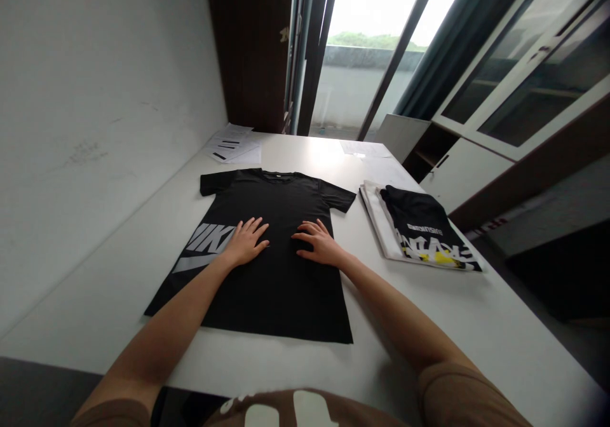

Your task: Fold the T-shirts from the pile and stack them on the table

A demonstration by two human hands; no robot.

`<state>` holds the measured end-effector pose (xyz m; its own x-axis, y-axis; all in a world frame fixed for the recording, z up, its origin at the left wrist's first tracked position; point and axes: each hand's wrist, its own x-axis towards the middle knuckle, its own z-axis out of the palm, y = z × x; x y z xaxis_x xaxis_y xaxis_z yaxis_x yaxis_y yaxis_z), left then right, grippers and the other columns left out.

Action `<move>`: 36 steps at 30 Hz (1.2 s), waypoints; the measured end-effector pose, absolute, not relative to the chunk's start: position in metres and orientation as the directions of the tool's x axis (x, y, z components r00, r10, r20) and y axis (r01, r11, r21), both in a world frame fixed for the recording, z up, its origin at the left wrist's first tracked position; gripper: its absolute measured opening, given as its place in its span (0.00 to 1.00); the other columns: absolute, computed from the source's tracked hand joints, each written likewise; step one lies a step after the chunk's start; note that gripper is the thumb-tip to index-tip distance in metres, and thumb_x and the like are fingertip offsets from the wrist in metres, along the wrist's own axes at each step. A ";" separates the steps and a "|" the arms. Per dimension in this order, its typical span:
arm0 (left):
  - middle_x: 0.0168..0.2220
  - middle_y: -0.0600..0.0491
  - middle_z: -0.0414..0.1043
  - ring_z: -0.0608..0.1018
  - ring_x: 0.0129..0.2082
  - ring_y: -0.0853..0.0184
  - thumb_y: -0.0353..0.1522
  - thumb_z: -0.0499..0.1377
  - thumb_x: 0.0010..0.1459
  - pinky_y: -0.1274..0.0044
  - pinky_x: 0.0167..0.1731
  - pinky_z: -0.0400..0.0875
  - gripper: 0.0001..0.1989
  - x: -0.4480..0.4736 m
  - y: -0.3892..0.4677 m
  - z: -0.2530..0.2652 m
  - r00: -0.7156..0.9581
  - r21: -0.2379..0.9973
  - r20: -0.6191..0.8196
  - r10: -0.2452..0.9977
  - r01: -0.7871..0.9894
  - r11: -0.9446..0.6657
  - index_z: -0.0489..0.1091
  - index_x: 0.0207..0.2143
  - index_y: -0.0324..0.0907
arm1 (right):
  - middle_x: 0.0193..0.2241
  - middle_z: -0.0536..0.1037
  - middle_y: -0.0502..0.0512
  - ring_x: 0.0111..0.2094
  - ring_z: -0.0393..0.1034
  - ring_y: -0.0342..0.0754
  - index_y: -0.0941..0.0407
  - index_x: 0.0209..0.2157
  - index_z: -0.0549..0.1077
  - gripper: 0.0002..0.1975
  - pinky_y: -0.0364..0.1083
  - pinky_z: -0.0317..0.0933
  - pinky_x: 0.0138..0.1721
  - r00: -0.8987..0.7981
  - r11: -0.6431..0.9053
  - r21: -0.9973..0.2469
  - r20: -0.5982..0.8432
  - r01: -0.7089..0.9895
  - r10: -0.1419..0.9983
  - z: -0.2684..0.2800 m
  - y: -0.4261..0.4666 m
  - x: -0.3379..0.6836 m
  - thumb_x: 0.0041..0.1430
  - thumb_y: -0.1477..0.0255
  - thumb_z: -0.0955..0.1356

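Note:
A black T-shirt lies spread flat on the white table, its neckline at the far side and its hem toward me. Grey lettering and a grey stripe mark its left side, partly covered by my left arm. My left hand rests on the shirt beside the lettering, fingers spread. On the right half of the shirt, my right hand touches the fabric with its fingers apart and slightly bent. Neither hand grips the cloth.
Folded clothes, black over white, are stacked on the table to the right. Papers lie at the far left corner and a sheet at the far right. A wall borders the left edge; cabinets stand beyond the right.

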<state>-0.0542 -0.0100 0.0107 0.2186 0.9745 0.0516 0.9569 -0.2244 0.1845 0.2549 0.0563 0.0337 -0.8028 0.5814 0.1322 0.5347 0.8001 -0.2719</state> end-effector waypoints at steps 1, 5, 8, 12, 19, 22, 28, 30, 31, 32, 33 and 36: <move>0.75 0.50 0.47 0.49 0.74 0.53 0.50 0.47 0.71 0.54 0.70 0.43 0.32 -0.054 -0.010 0.011 0.218 0.184 0.051 0.975 0.957 -0.223 0.55 0.72 0.50 | 0.63 0.68 0.56 0.69 0.53 0.63 0.42 0.62 0.72 0.27 0.67 0.33 0.70 -0.782 0.780 -0.271 0.128 0.564 0.610 0.031 0.064 0.261 0.64 0.53 0.69; 0.75 0.50 0.47 0.49 0.74 0.53 0.50 0.46 0.71 0.54 0.70 0.44 0.32 -0.054 -0.010 0.011 0.222 0.179 0.046 0.974 0.957 -0.226 0.55 0.72 0.50 | 0.62 0.68 0.57 0.68 0.53 0.63 0.43 0.61 0.73 0.26 0.68 0.35 0.69 -0.684 0.690 -0.251 0.126 0.679 0.719 0.023 0.096 0.292 0.62 0.55 0.69; 0.75 0.50 0.47 0.49 0.74 0.53 0.50 0.47 0.71 0.54 0.70 0.44 0.32 -0.055 -0.010 0.011 0.223 0.175 0.045 0.974 0.958 -0.227 0.55 0.72 0.50 | 0.61 0.70 0.58 0.67 0.55 0.64 0.44 0.60 0.74 0.25 0.69 0.36 0.69 -0.606 0.623 -0.233 0.147 0.747 0.781 0.019 0.112 0.313 0.62 0.57 0.69; 0.74 0.51 0.47 0.50 0.74 0.54 0.50 0.47 0.71 0.54 0.70 0.44 0.31 -0.054 -0.011 0.013 0.220 0.178 0.049 0.974 0.958 -0.225 0.55 0.72 0.51 | 0.63 0.69 0.59 0.69 0.52 0.65 0.46 0.61 0.73 0.26 0.69 0.34 0.69 -0.566 0.598 -0.182 0.201 0.781 0.800 0.020 0.110 0.317 0.63 0.56 0.68; 0.75 0.51 0.47 0.50 0.74 0.53 0.49 0.47 0.70 0.55 0.70 0.44 0.31 -0.054 -0.010 0.010 0.211 0.185 0.057 0.976 0.958 -0.218 0.55 0.72 0.51 | 0.71 0.58 0.52 0.72 0.46 0.63 0.42 0.65 0.68 0.28 0.67 0.30 0.71 -0.809 0.824 -0.190 0.167 0.534 0.563 0.037 0.055 0.263 0.66 0.51 0.66; 0.75 0.51 0.47 0.50 0.74 0.53 0.49 0.47 0.70 0.55 0.70 0.44 0.31 -0.055 -0.009 0.008 0.214 0.180 0.063 0.975 0.958 -0.222 0.55 0.71 0.51 | 0.70 0.60 0.50 0.72 0.46 0.60 0.41 0.66 0.67 0.28 0.66 0.29 0.71 -0.867 0.868 -0.211 0.133 0.449 0.481 0.035 0.045 0.249 0.68 0.51 0.65; 0.75 0.50 0.47 0.50 0.74 0.53 0.50 0.47 0.71 0.54 0.70 0.44 0.32 -0.054 -0.010 0.009 0.218 0.184 0.049 0.975 0.957 -0.223 0.55 0.72 0.50 | 0.72 0.56 0.52 0.73 0.40 0.63 0.44 0.71 0.59 0.31 0.69 0.28 0.70 -0.667 0.671 -0.139 0.080 0.728 0.741 0.016 0.087 0.272 0.71 0.49 0.58; 0.75 0.51 0.47 0.49 0.74 0.53 0.50 0.47 0.71 0.54 0.70 0.44 0.32 -0.054 -0.010 0.010 0.216 0.184 0.047 0.975 0.958 -0.221 0.55 0.72 0.50 | 0.71 0.57 0.53 0.74 0.38 0.65 0.44 0.70 0.60 0.31 0.71 0.27 0.70 -0.577 0.583 -0.108 0.083 0.806 0.813 0.011 0.105 0.288 0.71 0.49 0.58; 0.75 0.51 0.47 0.49 0.74 0.53 0.50 0.47 0.71 0.54 0.70 0.44 0.31 -0.054 -0.010 0.010 0.215 0.182 0.046 0.975 0.958 -0.220 0.55 0.72 0.50 | 0.71 0.58 0.54 0.74 0.38 0.66 0.45 0.70 0.61 0.31 0.72 0.27 0.69 -0.535 0.542 -0.098 0.088 0.835 0.840 0.009 0.112 0.296 0.71 0.49 0.58; 0.75 0.51 0.47 0.50 0.74 0.53 0.50 0.47 0.71 0.55 0.70 0.44 0.31 -0.054 -0.010 0.011 0.214 0.179 0.047 0.976 0.959 -0.219 0.56 0.71 0.50 | 0.71 0.58 0.55 0.74 0.37 0.66 0.46 0.69 0.62 0.31 0.73 0.27 0.69 -0.498 0.505 -0.091 0.094 0.858 0.862 0.008 0.117 0.303 0.70 0.49 0.58; 0.75 0.51 0.47 0.50 0.74 0.54 0.50 0.47 0.71 0.55 0.70 0.44 0.31 -0.054 -0.010 0.011 0.215 0.175 0.047 0.976 0.960 -0.219 0.56 0.71 0.50 | 0.71 0.59 0.56 0.74 0.38 0.66 0.46 0.69 0.63 0.31 0.73 0.28 0.69 -0.467 0.476 -0.089 0.101 0.875 0.878 0.007 0.121 0.309 0.71 0.50 0.58; 0.74 0.50 0.47 0.50 0.74 0.53 0.50 0.47 0.71 0.54 0.70 0.44 0.32 -0.055 -0.010 0.011 0.219 0.170 0.048 0.975 0.960 -0.224 0.55 0.72 0.50 | 0.71 0.58 0.56 0.74 0.37 0.66 0.47 0.69 0.63 0.31 0.73 0.29 0.69 -0.462 0.474 -0.090 0.131 0.876 0.877 0.008 0.120 0.314 0.71 0.50 0.58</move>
<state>-0.0546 -0.0097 0.0112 0.2189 0.9746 0.0475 0.9597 -0.2239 0.1699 0.3136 0.1199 0.0083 -0.4615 0.8774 0.1311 0.8759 0.4741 -0.0897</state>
